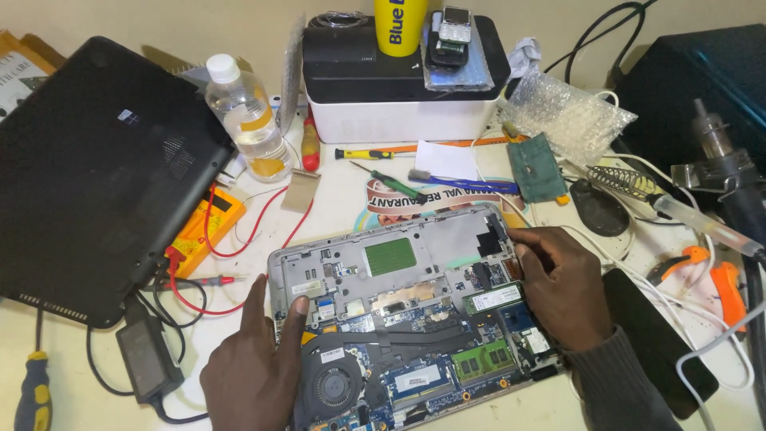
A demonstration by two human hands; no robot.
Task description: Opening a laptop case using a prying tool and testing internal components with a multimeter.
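An opened laptop base (383, 239) lies in front of me with its circuit board, round fan (331, 387), green memory stick (483, 361) and small storage card (493, 298) exposed. My left hand (255, 367) rests flat on the base's left front corner, thumb and forefinger spread, holding nothing. My right hand (562, 287) sits on the right edge of the base, fingertips pinched at the board near the upper right corner. Whether the fingers hold a small part I cannot tell.
A closed black laptop (96, 168) lies at left over a yellow multimeter (203, 227) with red leads. A clear bottle (247, 120), a white box (399, 88), screwdrivers (391, 182), bubble wrap (566, 108), a soldering iron (694, 219) and a black phone (658, 343) surround the base.
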